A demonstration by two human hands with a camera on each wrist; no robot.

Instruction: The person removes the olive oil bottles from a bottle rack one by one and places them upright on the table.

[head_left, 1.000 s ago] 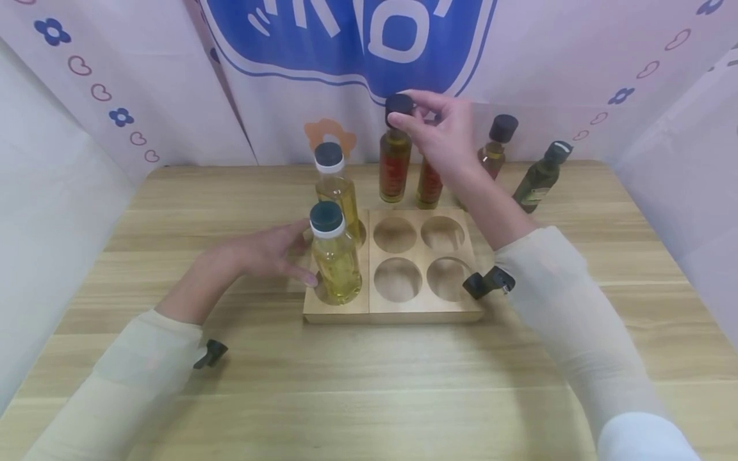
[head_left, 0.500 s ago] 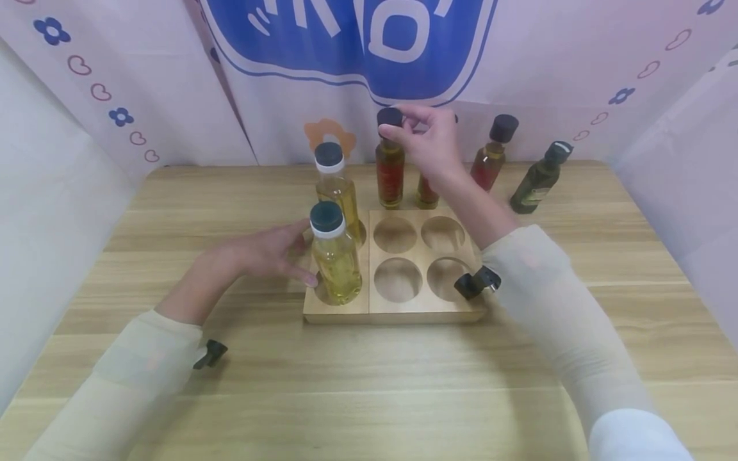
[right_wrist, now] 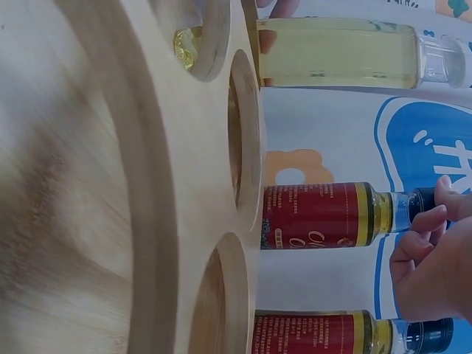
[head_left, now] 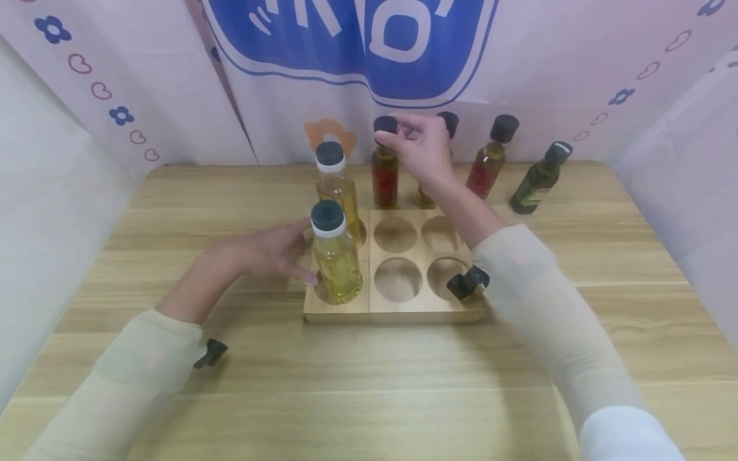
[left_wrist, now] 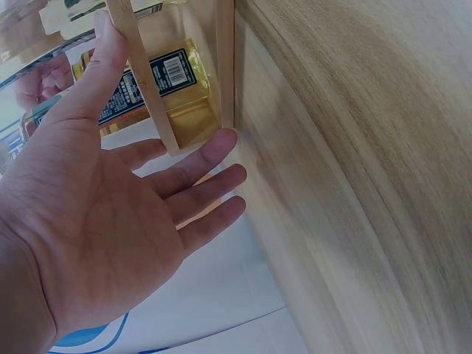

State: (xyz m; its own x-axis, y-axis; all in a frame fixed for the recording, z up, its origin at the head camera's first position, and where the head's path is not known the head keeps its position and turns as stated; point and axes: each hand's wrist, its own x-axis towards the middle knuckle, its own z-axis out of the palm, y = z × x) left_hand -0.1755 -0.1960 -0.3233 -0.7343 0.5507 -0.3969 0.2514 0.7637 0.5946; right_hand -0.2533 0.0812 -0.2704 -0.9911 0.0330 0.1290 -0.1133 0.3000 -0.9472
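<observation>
My right hand [head_left: 423,147] pinches the black cap of a red-labelled oil bottle [head_left: 385,179], which stands upright behind the wooden bottle rack [head_left: 423,306]. In the right wrist view that bottle's red label [right_wrist: 317,215] shows, with the thumb and fingers at its cap. My left hand [head_left: 262,256] rests at the rack's left side, fingers spread and fairly straight. The left wrist view shows this hand [left_wrist: 110,214] with fingertips touching the rack's edge. Two clear bottles of yellow oil, a front one [head_left: 339,269] and a rear one [head_left: 339,192], sit in the rack's left column.
Behind the rack stand a second red-labelled bottle [head_left: 426,195], partly hidden by my right hand, and a third [head_left: 486,169]. A dark green bottle [head_left: 536,182] stands further right. Round holes [head_left: 398,280] fill the rack's right part. A printed curtain [head_left: 277,121] hangs behind the table.
My right hand has moved left and slightly down with the red-labelled bottle, away from the second one. My left hand has stayed in place.
</observation>
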